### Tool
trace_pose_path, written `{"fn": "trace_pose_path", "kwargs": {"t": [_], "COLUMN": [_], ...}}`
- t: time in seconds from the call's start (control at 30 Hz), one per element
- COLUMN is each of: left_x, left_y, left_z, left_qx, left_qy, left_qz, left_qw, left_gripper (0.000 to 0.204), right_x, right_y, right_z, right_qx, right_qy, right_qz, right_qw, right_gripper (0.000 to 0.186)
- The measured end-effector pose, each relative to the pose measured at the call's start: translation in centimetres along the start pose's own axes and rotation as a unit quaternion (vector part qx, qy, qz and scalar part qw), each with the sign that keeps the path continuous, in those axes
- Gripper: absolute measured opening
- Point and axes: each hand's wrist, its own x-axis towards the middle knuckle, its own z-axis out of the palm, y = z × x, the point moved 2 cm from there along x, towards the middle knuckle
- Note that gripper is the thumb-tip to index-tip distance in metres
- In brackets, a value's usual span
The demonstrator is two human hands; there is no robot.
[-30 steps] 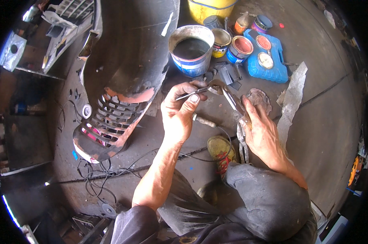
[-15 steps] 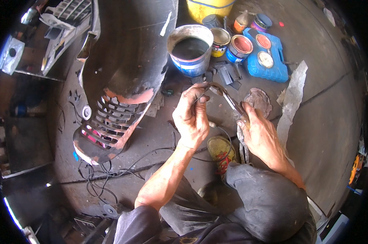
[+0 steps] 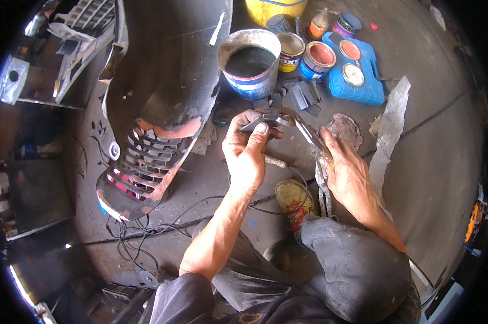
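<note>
Your left fingers (image 3: 258, 139) are pinching a dark piece (image 3: 248, 126) left of the slanting tool (image 3: 307, 131) your right fingers (image 3: 331, 140) are gripping.

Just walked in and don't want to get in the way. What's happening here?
A person pinches a dark flat piece in the left hand and grips a metal tool in the right hand. The tool's far end is close by the piece; whether they touch is unclear. A large curved panel lies to the left, and a bucket of dark liquid stands beyond the hands.
</note>
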Motion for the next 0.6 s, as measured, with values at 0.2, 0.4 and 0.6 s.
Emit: {"fn": "trace_pose_path", "kwargs": {"t": [0.2,0.4,0.6], "left_x": [0.1,0.1,-0.4], "left_y": [-0.2,0.1,-0.1], "left_z": [-0.1,-0.3,0.0], "left_qx": [0.075,0.121,0.179], "left_qy": [0.006,0.007,0.002], "left_qz": [0.009,-0.010,0.095], "left_qw": [0.997,0.993,0.979], "left_gripper": [0.012,0.020,0.017], "right_x": [0.1,0.0,0.0], "right_y": [-0.1,-0.3,-1.4], "right_z": [0.0,0.0,-0.8], "right_qx": [0.006,0.004,0.031], "right_qy": [0.010,-0.026,-0.083], "right_qz": [-0.019,-0.001,0.069], "right_qw": [1.000,1.000,0.994], "right_gripper": [0.062,0.058,0.049]}}
